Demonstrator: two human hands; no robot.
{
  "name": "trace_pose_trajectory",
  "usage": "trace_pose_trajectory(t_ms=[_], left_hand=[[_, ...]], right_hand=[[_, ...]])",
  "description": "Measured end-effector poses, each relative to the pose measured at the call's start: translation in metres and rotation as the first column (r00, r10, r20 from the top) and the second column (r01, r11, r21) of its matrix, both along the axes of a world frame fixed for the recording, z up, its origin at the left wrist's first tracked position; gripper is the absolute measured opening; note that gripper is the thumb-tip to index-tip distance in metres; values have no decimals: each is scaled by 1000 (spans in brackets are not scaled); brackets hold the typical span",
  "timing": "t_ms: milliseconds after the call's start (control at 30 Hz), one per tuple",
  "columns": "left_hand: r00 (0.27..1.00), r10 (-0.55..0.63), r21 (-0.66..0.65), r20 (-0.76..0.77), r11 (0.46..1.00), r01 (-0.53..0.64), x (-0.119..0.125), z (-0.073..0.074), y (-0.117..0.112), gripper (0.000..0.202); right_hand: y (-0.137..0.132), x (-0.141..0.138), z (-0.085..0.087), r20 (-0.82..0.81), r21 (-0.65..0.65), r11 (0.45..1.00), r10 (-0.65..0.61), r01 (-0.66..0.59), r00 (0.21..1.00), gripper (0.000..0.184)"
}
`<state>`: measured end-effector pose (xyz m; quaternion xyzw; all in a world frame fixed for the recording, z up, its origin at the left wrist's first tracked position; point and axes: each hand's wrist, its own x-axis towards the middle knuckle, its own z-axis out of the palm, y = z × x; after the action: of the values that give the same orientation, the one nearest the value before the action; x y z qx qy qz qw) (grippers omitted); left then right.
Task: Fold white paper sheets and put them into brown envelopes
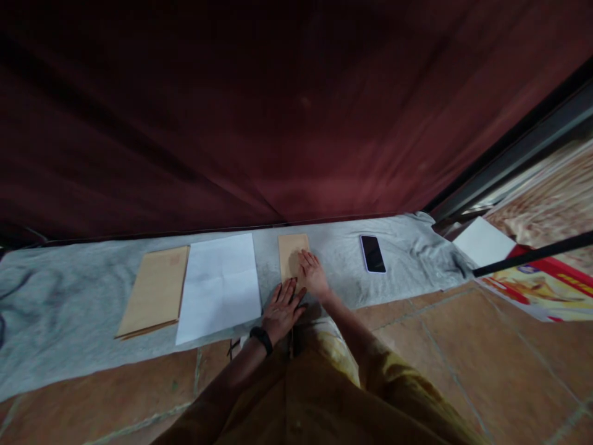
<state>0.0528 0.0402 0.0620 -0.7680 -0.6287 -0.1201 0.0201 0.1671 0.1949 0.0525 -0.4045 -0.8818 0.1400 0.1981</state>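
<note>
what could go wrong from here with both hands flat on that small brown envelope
1. The small brown envelope lies on a soft, wrinkled grey cloth; under the pressing right hand and left hand it may slide or crease crookedly.
2. The white sheet lies close beside the left hand; a sideways sweep could nudge or crumple it.
3. The phone rests on the same cloth, so dragging the cloth could shift it.

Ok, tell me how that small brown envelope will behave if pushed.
The small brown envelope lies flat and thin, so probably light and bendy. The wrinkled grey cloth beneath would likely grip it, bunching rather than letting it slide. The right hand presses it flat; hardly fragile.
</note>
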Motion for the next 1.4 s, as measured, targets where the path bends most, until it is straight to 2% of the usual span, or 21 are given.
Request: trace_pose_trajectory(t_ms=[133,267,500,833,1233,1400], left_hand=[[1000,6,-8,28,1000,-6,1,1,-1,49],[1000,6,-6,30,1000,-6,1,2,-2,52],[1000,5,-22,20,1000,-4,2,3,-3,58],[1000,27,-42,4,999,-26,-3,-1,-11,67],[990,143,-36,-12,989,-144,-11,-2,-30,75],[998,67,-32,1,997,-66,4,4,-22,66]], right_hand=[[-38,21,-8,8,-30,998,61,-61,998,48],[-52,42,-8,54,-33,999,40,-38,998,49],[-57,61,-7,137,34,999,-34,29,990,49],[-60,61,-9,114,104,989,-117,105,987,50],[-59,60,-6,50,27,993,-115,114,992,50],[-59,58,-6,23,16,992,-128,127,992,50]])
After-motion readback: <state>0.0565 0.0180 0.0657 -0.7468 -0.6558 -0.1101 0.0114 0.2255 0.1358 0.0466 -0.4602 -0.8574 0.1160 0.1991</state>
